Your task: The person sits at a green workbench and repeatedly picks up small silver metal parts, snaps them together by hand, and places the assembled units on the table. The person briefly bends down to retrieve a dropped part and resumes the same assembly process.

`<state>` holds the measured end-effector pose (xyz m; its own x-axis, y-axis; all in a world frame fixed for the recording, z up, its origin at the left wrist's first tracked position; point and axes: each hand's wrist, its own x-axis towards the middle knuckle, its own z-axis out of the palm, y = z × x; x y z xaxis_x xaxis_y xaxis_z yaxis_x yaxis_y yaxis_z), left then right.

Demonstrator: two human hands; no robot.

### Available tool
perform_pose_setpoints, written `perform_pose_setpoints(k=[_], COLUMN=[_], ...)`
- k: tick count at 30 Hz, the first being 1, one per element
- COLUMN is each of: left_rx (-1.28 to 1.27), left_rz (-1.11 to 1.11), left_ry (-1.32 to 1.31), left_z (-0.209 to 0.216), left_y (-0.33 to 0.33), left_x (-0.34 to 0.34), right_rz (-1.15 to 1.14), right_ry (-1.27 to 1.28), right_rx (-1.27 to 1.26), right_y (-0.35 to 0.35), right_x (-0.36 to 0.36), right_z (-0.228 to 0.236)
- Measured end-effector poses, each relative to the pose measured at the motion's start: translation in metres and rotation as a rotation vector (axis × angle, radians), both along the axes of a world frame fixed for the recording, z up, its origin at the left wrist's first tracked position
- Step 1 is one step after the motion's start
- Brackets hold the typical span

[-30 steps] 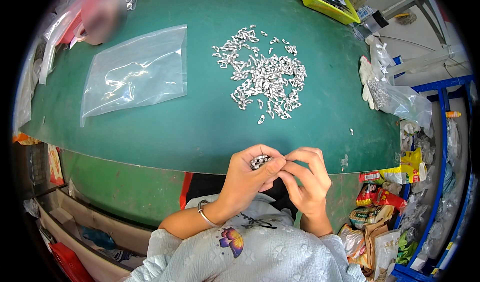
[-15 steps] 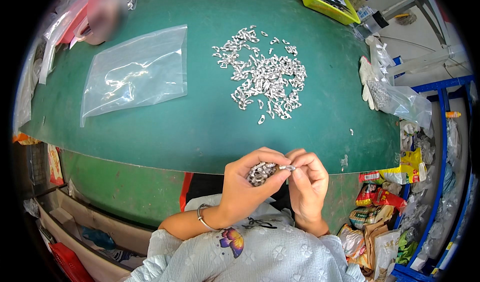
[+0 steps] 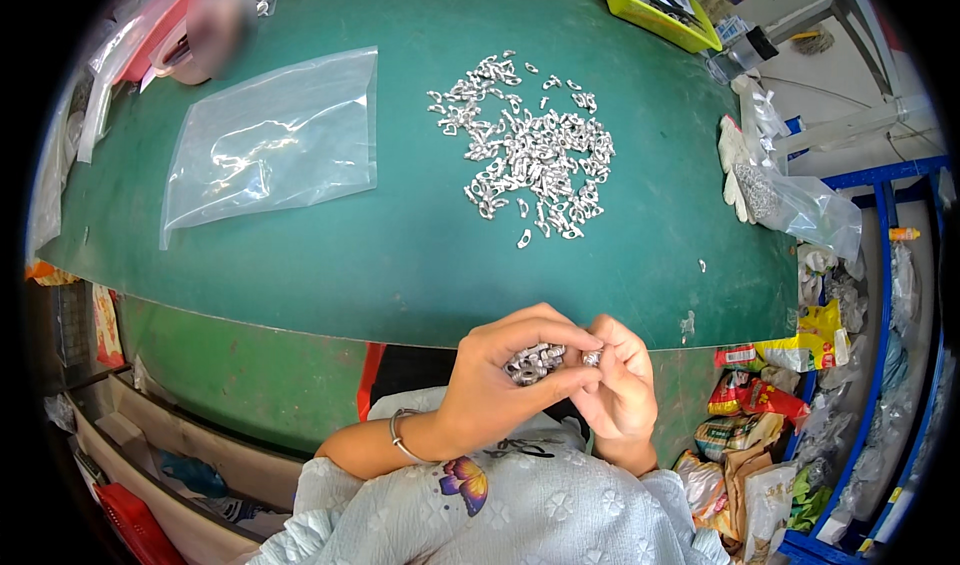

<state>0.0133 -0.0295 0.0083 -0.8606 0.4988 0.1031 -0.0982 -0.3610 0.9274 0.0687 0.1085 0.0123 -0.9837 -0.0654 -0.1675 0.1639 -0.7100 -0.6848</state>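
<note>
My left hand (image 3: 505, 365) is cupped at the table's near edge around several small silver metal parts (image 3: 533, 363). Its thumb and forefinger reach toward the fingertips of my right hand (image 3: 622, 390). Between the fingertips of both hands sits one small silver metal part (image 3: 592, 358), partly hidden by the fingers. Farther up the green table lies a loose pile of the same small metal parts (image 3: 545, 160), each with a hole or loop where it shows clearly.
A flat clear plastic bag (image 3: 280, 145) lies left of the pile. A yellow-green tray (image 3: 660, 10) with tools stands at the far right. White gloves (image 3: 735, 170) and a bag of small parts (image 3: 800, 205) rest on the right edge. One stray part (image 3: 702, 265) lies near them.
Both hands have shifted slightly down and closer together. The small part between the fingertips has turned, from lying sideways to a more end-on view.
</note>
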Motion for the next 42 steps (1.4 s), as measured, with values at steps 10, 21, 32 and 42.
perform_pose_setpoints(k=[10,21,32,42], left_rx=[-0.002,0.022,0.039,0.045], left_rz=[0.033,0.030,0.001,-0.014], left_ry=[0.051,0.043,0.025,0.007], left_z=[0.000,0.002,0.001,-0.001], left_y=[-0.001,-0.002,-0.003,-0.003], left_x=[0.000,0.000,-0.001,0.000], right_rz=[0.008,0.020,0.002,-0.002], right_ry=[-0.079,-0.061,-0.070,-0.063], right_rx=[-0.062,0.014,0.032,0.037], right_y=[-0.001,-0.003,-0.004,-0.003], right_x=[0.004,0.002,0.004,0.004], right_z=[0.002,0.009,0.010,0.008])
